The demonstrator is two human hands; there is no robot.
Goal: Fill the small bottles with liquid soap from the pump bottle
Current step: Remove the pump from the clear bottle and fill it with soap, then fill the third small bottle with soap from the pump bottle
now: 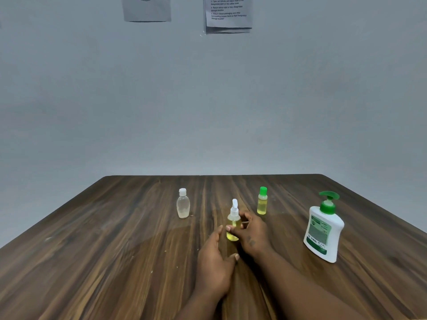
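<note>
— Two hands on one small spray bottle (233, 224), is that right?

— Only one really has it. It stands upright on the table (115, 262), yellow liquid inside, white spray top. The right hand (253, 236) wraps it from the right, thumb across the front, so that grip is clamped on the bottle. The left hand (216, 262) sits just beside it on the left, fingers loosely curled, gripping nothing; whether it touches the bottle I cannot tell.

— And the other bottles?

— A green-capped bottle (262, 201) of yellow liquid stands behind and right, near the right hand. A clear bottle (183, 204) with a white cap stands behind and left, apart. The pump bottle (324, 229), white with a green pump, stands well to the right.

— Room to move?

— Bare wood to the left and toward the person. The table's far edge meets the wall (208, 100) behind the bottles; the pump bottle is nearest the right edge.
</note>
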